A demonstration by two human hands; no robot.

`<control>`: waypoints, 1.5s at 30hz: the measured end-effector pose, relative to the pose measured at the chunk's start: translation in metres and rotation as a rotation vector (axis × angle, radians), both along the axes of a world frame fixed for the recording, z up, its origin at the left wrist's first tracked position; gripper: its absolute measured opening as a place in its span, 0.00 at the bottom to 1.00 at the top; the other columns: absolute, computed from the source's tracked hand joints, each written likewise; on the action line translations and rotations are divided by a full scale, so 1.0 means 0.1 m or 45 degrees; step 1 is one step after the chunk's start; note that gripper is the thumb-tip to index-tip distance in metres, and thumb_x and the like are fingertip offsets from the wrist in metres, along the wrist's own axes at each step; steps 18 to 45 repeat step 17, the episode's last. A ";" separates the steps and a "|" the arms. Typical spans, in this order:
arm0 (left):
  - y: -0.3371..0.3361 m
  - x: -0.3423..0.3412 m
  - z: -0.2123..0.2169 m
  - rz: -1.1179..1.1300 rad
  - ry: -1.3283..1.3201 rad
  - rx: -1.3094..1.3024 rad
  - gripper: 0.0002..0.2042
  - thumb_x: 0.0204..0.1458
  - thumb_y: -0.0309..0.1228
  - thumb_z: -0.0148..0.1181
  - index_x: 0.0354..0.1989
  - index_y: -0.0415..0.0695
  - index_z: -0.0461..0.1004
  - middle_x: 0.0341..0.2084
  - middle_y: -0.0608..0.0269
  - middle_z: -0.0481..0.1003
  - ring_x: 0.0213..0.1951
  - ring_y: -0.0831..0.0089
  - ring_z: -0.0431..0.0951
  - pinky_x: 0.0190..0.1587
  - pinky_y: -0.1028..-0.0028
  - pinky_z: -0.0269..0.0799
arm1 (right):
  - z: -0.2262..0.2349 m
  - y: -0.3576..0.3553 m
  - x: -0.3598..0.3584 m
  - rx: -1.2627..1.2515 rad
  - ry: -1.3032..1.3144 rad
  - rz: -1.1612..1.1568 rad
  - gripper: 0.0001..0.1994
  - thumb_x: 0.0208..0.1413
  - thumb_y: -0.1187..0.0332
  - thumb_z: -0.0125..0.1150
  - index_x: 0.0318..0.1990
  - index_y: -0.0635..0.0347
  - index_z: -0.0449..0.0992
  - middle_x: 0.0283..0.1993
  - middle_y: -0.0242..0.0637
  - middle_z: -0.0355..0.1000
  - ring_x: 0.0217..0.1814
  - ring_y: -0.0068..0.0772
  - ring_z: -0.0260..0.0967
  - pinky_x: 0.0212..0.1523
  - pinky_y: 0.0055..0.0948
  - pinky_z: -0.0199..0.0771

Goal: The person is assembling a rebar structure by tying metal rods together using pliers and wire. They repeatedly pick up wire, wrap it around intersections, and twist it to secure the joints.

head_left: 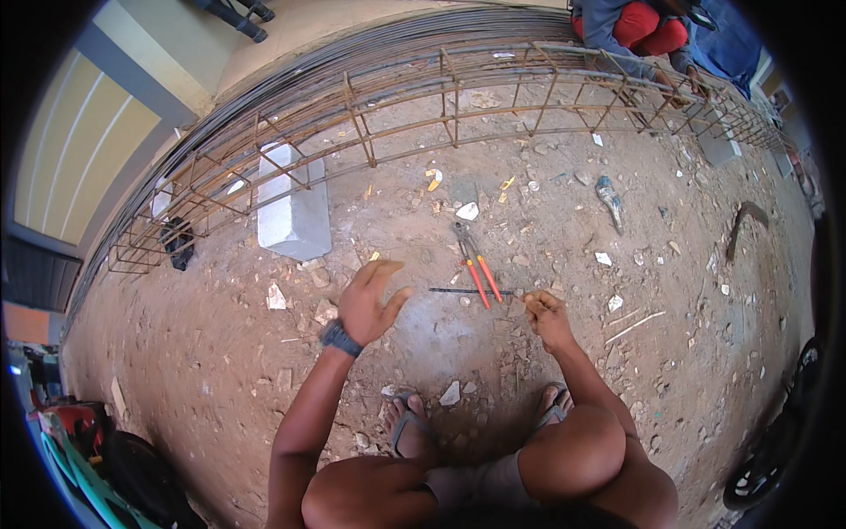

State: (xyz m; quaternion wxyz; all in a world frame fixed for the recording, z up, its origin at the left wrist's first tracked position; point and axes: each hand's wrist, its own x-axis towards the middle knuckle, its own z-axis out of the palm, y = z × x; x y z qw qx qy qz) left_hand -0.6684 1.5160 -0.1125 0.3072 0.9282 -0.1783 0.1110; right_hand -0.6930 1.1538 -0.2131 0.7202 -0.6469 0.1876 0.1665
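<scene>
A long rebar cage (458, 97) arcs across the dirt ground (220, 353) from nine o'clock round to two o'clock, propped at its left part on a pale concrete block (293, 212); another person in red and blue (648, 26) crouches by it at one o'clock. Near the centre of the view lies a pair of pincers with red-orange handles (476, 269), jaws pointing to twelve o'clock, and touching the handle ends a short dark bundle of tie wire (463, 291) runs crosswise. The left hand (370, 304) hovers at nine o'clock of the pincers, released, fingers spread and holding nothing. The right hand (546, 317), at four o'clock of the pincers, is clenched, fingertips pinched together near the wire's end (whether a strand is actually between them I cannot tell). The person squats in sandals (414, 432) on loose rubble, so the risks, as I judge them, are a sharp wire end pricking a bare finger, thin strands getting lost among the stone chips, or a foot slipping on the debris.
</scene>
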 end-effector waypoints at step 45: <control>-1.74 0.43 -0.53 -0.335 0.144 0.297 0.32 0.55 0.50 0.63 0.63 0.44 0.63 0.48 0.53 0.74 0.52 0.59 0.76 0.54 0.60 0.69 | -0.17 -0.21 -0.08 -0.339 -0.395 -0.120 0.13 0.67 0.61 0.58 0.50 0.56 0.79 0.23 0.21 0.63 0.24 0.14 0.54 0.26 0.21 0.58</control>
